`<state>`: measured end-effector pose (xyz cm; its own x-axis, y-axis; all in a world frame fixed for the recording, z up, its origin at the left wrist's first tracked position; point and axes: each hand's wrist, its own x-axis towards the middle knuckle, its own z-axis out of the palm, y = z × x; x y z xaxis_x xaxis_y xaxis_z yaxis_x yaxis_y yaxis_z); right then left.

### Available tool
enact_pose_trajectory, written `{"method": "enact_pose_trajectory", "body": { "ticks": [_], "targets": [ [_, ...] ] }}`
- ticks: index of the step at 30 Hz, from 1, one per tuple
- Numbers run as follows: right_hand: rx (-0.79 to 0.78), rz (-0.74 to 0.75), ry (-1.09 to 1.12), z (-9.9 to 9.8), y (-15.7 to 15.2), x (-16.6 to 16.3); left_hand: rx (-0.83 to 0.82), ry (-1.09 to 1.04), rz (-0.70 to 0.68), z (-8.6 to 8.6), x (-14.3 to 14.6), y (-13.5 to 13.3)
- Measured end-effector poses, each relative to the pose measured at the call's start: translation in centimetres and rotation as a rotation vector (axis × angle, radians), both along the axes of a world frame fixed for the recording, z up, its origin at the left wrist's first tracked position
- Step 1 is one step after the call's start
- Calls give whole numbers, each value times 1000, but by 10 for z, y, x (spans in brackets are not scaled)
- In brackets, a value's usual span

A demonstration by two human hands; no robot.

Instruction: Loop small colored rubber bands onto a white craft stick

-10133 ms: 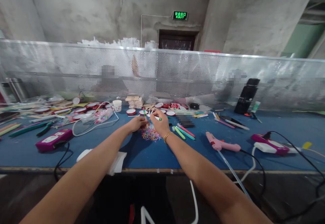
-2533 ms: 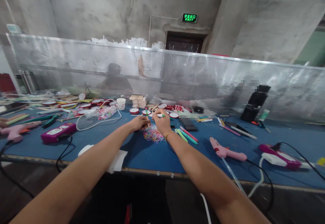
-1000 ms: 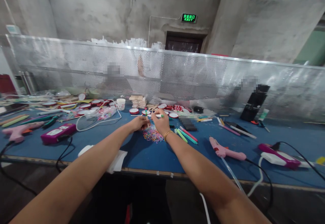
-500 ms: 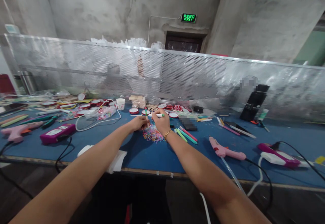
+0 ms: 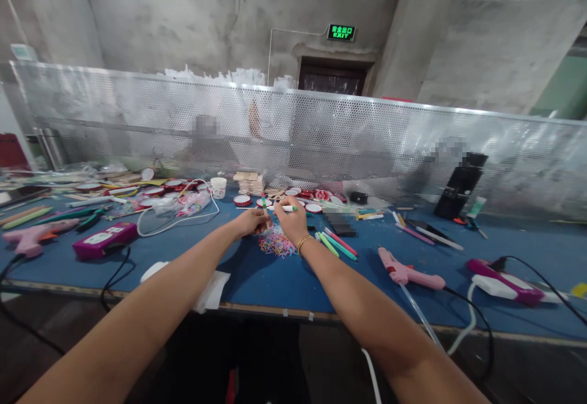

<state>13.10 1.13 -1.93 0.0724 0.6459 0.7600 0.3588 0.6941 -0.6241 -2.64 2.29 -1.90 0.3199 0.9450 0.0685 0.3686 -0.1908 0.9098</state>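
My left hand [image 5: 250, 222] is closed on a thin upright stick [image 5: 264, 202] with green and red coloring near its top. My right hand [image 5: 294, 220], with a gold bracelet at the wrist, grips a white marker [image 5: 288, 208] with a green end. The marker lies roughly level, its other end close to the stick; whether they touch I cannot tell. Below both hands a loose pile of small multicolored pieces [image 5: 277, 244] lies on the blue table [image 5: 275, 282]. Several colored markers [image 5: 337, 244] rest just right of my right wrist.
A pink glue gun [image 5: 408, 271] and a purple-white power strip [image 5: 504, 282] lie at right. At left are another glue gun [image 5: 34, 239], a purple box [image 5: 104, 240] and a white cable [image 5: 178, 233]. A paper cup [image 5: 218, 188] and small round drums [image 5: 241, 200] stand before the perforated metal screen [image 5: 330, 141].
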Motion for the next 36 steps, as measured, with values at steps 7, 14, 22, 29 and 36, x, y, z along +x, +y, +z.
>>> {"method": "enact_pose_trajectory", "body": {
  "ticks": [7,14,22,29,36],
  "targets": [
    [3,-13,16,-1,1,0,7,20,10,2,1,-2],
    [17,7,-1,-1,2,-1,9,6,11,1,0,-1],
    [13,21,3,-1,0,-1,18,5,-15,-3,-2,3],
    [21,4,28,-1,1,0,7,13,-3,-1,-1,2],
    [30,10,9,-1,1,-1,14,14,4,1,1,-1]
  ]
}}
